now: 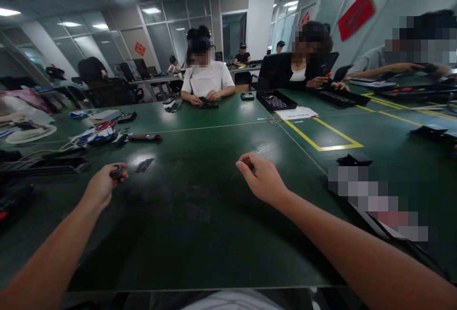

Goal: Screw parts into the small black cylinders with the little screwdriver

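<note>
My left hand (100, 186) is raised over the left part of the green table (153, 243). Its fingers are closed round a small dark round object (116, 173), whose kind I cannot make out. Right of centre, my right hand (264, 179) is closed in a pinch, with a thin needle-like object (234, 175) poking out below the fingertips. Most of that object is hidden by the fingers. The two hands are well apart. Just right of my left hand, a dark patch (144, 165) shows on the tabletop.
At the left lie a black tray (76, 163), a dark pen-like tool (144, 137) and red-handled scissors (106, 126). Ahead stands a black compartment tray (275, 100) beside yellow tape (339, 148). A partly pixelated box (369, 217) lies right. Several people sit around, one opposite (208, 79).
</note>
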A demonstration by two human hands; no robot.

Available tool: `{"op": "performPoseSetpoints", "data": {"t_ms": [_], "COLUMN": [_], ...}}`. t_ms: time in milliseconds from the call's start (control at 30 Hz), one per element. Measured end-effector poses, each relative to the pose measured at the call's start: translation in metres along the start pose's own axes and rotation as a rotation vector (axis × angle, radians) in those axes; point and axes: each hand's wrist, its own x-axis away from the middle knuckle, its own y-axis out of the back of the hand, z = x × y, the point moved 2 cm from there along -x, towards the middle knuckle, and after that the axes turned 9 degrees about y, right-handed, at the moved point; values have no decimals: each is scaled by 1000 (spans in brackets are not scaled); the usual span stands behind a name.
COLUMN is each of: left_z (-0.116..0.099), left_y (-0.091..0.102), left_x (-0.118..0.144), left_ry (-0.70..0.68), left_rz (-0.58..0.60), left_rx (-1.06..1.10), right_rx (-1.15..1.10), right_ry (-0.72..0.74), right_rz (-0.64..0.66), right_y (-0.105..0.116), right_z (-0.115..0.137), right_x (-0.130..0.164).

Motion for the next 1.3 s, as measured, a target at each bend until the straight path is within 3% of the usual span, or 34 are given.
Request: {"op": "performPoseSetpoints", "data": {"t_ms": [133, 267, 400, 500, 633, 833, 933, 1167, 1300], "left_z": [2, -3, -8, -4, 13, 22, 20, 22, 21], "left_y": [-80, -146, -190, -211, -223, -215, -212, -214, -213], "left_x": [25, 58, 87, 100, 105, 104, 106, 106, 107], "left_ry": [-26, -38, 48, 66, -36, -490, -643, -732, -734], "left_rz": [282, 523, 704, 758, 751, 606, 609, 603, 599], "left_rx": [29, 132, 295, 351, 304, -141, -299, -415, -399], "right_rx": [1, -13, -45, -52, -52, 25, 38, -113, -212], "right_ry": [-41, -85, -90, -69, -58, -72, -53, -25, -37], "right_rz": [3, 0, -38, -79, -93, -42, -70, -239, -215], "right_y": [2, 3, 1, -1, -2, 1, 3, 6, 1], "right_z": [2, 2, -3, -6, -7, -2, 1, -3, -9], "right_x": [-1, -1, 0, 1, 1, -1, 0, 7, 10]}}
